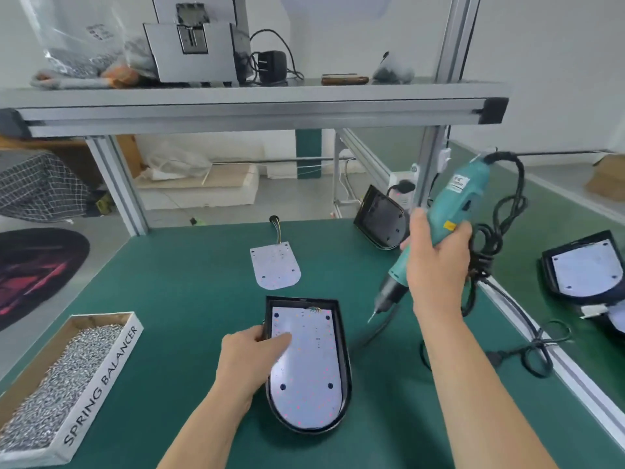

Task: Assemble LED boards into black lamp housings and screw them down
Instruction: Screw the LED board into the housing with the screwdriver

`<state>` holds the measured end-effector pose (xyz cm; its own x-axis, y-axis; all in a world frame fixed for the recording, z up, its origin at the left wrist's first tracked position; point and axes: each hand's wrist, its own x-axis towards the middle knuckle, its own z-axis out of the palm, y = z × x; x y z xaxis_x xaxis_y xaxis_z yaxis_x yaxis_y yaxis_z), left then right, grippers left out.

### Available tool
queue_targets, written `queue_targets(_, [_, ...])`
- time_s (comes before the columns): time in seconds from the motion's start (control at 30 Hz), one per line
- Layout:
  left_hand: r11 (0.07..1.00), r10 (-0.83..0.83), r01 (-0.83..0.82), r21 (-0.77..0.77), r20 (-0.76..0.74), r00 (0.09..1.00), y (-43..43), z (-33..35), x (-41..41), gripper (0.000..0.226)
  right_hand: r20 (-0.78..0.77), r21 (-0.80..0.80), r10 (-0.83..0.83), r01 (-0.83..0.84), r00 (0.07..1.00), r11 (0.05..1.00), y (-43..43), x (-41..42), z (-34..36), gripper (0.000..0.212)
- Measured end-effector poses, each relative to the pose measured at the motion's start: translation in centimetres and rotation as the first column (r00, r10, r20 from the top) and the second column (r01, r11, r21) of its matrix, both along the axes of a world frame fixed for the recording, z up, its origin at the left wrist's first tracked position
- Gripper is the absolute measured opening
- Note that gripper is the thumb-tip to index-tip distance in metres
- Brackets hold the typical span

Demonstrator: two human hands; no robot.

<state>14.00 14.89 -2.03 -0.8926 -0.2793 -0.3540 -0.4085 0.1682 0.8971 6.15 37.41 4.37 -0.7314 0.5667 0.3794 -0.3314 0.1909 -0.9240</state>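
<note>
A black lamp housing (345,360) lies in front of me on the green mat with a white LED board (311,367) seated inside it. My left hand (248,357) rests on the housing's left edge, its forefinger pressing on the board. My right hand (436,262) grips a teal electric screwdriver (446,211) held up to the right of the housing, bit tip (371,318) pointing down-left above the mat. A loose LED board (275,265) with wires lies farther back.
A cardboard box (101,377) labelled SPRING BALANCER holds several screws at front left. An empty black housing (382,216) leans against the frame post at the back right. Another housing with a board (585,272) lies on the right bench. The screwdriver's black cable (500,231) hangs in loops.
</note>
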Motion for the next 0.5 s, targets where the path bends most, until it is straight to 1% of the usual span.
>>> queue_targets(0.07, [0.998,-0.001,0.002,0.066,-0.008,1.0,0.2,0.2,-0.3,0.026,0.137,-0.029,-0.103,0.108,0.985,0.994,3.0,-0.1,-2.6,0.038])
queue_targets(0.13, [0.994,0.002,-0.003,0.114,0.012,1.0,0.5,0.5,-0.8,0.012,0.274,-0.035,-0.177,0.194,0.945,0.98,5.4,0.2,-5.3,0.042])
queue_targets(0.2, [0.987,-0.01,0.005,0.162,0.031,0.999,0.8,0.9,-1.1,0.01,0.394,-0.029,-0.2,0.23,0.897,0.973,6.8,0.4,-7.6,0.05])
queue_targets(0.27, [0.978,-0.042,0.029,0.209,0.059,0.997,1.2,1.4,-1.1,0.013,0.466,0.041,-0.218,0.226,0.857,0.973,7.1,0.5,-8.8,0.053])
queue_targets(0.33, [0.961,-0.063,0.039,0.275,0.08,0.995,1.5,1.5,-1.2,0.018,0.486,0.155,-0.242,0.19,0.84,0.97,6.7,0.6,-9.0,0.061])
queue_targets(0.4, [0.938,-0.07,0.045,0.343,0.06,0.996,2.0,1.5,-1.0,0.021,0.479,0.295,-0.294,0.163,0.827,0.941,6.2,0.8,-8.9,0.07])
queue_targets(0.43, [0.928,-0.061,0.043,0.371,0.037,0.997,2.2,1.5,-0.9,0.022,0.458,0.367,-0.322,0.154,0.829,0.917,6.0,0.9,-8.8,0.07])
queue_targets(0.5, [0.907,-0.026,0.038,0.419,-0.034,0.999,2.5,1.7,-0.6,0.022,0.407,0.529,-0.337,0.082,0.849,0.845,5.7,1.1,-8.7,0.063])
